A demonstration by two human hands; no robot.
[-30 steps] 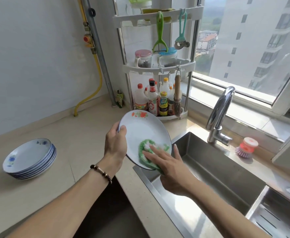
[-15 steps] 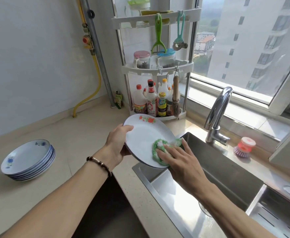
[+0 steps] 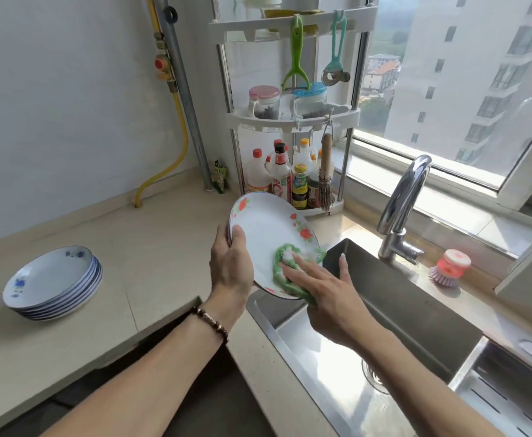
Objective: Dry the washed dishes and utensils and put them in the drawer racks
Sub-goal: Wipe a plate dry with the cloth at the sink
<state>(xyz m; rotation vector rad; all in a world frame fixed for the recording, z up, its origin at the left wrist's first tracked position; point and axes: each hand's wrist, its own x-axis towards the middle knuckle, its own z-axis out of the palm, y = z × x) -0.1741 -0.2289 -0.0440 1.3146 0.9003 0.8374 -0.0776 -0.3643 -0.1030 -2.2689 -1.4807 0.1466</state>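
Observation:
A white plate with red flowers on its rim is tilted over the near left corner of the sink. My left hand grips its left edge, thumb on the face and fingers behind. My right hand presses a green and white cloth flat against the plate's lower right part with straight fingers. A stack of several blue-patterned white plates sits on the counter at the left.
The steel sink lies below the plate, with the tap behind it and a pink dish brush on the ledge. A corner rack with bottles and hanging tools stands at the back. A dark opening lies under my left forearm.
The plate has turned in my left hand, so more red flowers show on its rim. My right hand has slid the cloth round the plate's lower right part.

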